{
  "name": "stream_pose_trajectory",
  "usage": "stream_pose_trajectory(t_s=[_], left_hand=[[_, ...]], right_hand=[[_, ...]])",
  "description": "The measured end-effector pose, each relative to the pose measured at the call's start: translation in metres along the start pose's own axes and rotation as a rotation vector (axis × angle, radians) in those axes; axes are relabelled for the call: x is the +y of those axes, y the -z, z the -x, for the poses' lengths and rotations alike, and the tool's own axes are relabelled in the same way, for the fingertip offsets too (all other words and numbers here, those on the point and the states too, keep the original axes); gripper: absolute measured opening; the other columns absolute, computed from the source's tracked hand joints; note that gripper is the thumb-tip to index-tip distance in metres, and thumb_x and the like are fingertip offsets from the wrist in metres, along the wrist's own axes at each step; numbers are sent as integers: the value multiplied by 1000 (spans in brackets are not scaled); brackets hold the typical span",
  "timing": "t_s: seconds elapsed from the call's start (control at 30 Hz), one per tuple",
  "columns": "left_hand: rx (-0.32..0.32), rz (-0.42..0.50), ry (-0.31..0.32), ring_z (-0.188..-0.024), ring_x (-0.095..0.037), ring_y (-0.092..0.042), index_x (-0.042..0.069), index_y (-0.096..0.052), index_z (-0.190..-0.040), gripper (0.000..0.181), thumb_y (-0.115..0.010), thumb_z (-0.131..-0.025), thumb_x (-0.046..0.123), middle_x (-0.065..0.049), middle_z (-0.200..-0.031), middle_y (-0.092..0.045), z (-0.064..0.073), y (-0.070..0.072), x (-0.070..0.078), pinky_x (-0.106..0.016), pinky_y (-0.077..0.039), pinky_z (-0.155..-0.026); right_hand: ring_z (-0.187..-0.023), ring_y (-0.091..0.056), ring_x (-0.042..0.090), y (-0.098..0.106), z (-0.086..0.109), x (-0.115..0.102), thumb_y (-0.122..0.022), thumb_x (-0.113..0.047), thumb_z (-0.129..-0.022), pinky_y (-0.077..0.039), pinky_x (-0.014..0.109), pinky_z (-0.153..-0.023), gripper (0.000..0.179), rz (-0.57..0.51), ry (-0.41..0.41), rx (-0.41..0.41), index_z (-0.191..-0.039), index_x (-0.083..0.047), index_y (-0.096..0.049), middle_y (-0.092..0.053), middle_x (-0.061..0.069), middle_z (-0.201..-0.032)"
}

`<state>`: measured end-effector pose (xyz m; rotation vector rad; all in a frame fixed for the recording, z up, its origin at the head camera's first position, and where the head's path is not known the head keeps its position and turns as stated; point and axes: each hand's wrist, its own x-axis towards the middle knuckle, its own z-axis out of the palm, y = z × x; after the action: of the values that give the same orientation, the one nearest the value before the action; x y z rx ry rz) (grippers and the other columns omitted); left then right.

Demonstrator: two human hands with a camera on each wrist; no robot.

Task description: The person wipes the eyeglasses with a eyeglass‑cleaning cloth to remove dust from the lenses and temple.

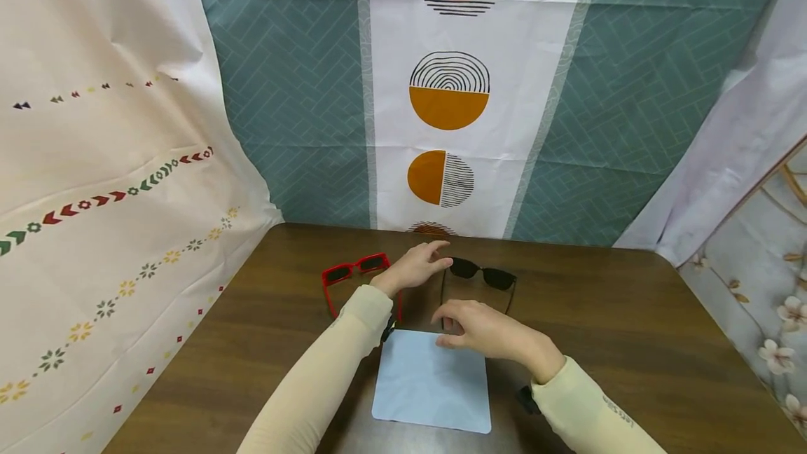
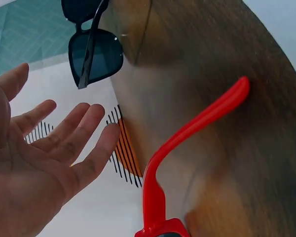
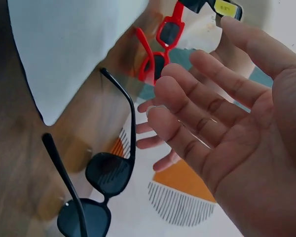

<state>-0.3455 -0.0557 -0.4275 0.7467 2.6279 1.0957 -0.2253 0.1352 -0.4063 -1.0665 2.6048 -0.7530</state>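
My left hand (image 1: 412,268) is held out over the table between two pairs of sunglasses, its fingers relaxed and holding nothing. Just left of it lie red-framed sunglasses (image 1: 338,274) with dark lenses; my wrist partly covers them in the head view. Black sunglasses (image 1: 499,279) lie to its right with their temples unfolded toward me. Nearer me, my right hand (image 1: 482,329) hovers over the far edge of a light blue cloth (image 1: 431,387), fingers loosely bent. In the right wrist view that palm (image 3: 237,133) is bare, and the black sunglasses' lenses (image 3: 108,174) show beside the fingers.
The brown wooden table (image 1: 630,342) ends at a teal and white patterned curtain (image 1: 296,90) behind. A cream embroidered cloth (image 1: 126,181) hangs along the left side, and a floral fabric (image 1: 778,328) borders the right.
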Motion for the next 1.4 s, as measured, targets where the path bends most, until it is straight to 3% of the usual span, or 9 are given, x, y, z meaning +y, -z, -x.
stream_pose_trajectory(t_s=[0.23,0.43,0.63,0.77,1.1,1.4], left_hand=[[-3,-11,7,-126,-33,-58,7,-41,-158,59,-55,-109,36,-19,-139,-59,-1,-4,1,-49,-51,-106],[14,-45,51,-124,-32,-61,7,-41,-158,59,-55,-109,36,-18,-135,-63,-4,-9,3,-48,-52,-105],[32,-114,120,-139,-37,-51,5,-42,-158,59,-55,-109,37,-18,-152,-52,-4,-16,5,-53,-45,-113],[62,-103,159,-142,-38,-48,3,-43,-156,59,-55,-109,36,-19,-155,-49,-4,-19,7,-54,-43,-114],[85,-92,184,-142,-38,-46,0,-47,-153,55,-52,-110,35,-21,-153,-51,-6,-22,9,-53,-40,-116],[98,-128,216,-134,-35,-55,1,-56,-145,50,-53,-110,36,-18,-145,-58,-8,-26,11,-49,-47,-110]], right_hand=[[-96,-63,20,-16,-3,1,-75,-28,-98,-53,30,-80,32,26,-2,-19,-122,-9,-69,-66,1,-108],[-93,-63,15,-26,-4,0,-77,-27,-97,-54,31,-79,28,53,-21,-32,-119,-11,-70,-66,-1,-108],[-90,-63,14,-33,-2,-3,-78,-26,-95,-54,31,-78,26,49,-59,-46,-116,-13,-70,-65,-2,-106],[-83,-58,7,-38,-2,-4,-79,-27,-95,-52,29,-76,26,88,-46,-50,-114,-13,-69,-62,-4,-100],[-84,-58,7,-51,-1,-7,-82,-27,-92,-54,34,-79,26,189,-31,-35,-107,-14,-65,-62,-6,-101],[-83,-56,6,-62,-2,-4,-83,-26,-91,-53,32,-73,26,228,-39,-5,-103,-17,-63,-56,-10,-97]])
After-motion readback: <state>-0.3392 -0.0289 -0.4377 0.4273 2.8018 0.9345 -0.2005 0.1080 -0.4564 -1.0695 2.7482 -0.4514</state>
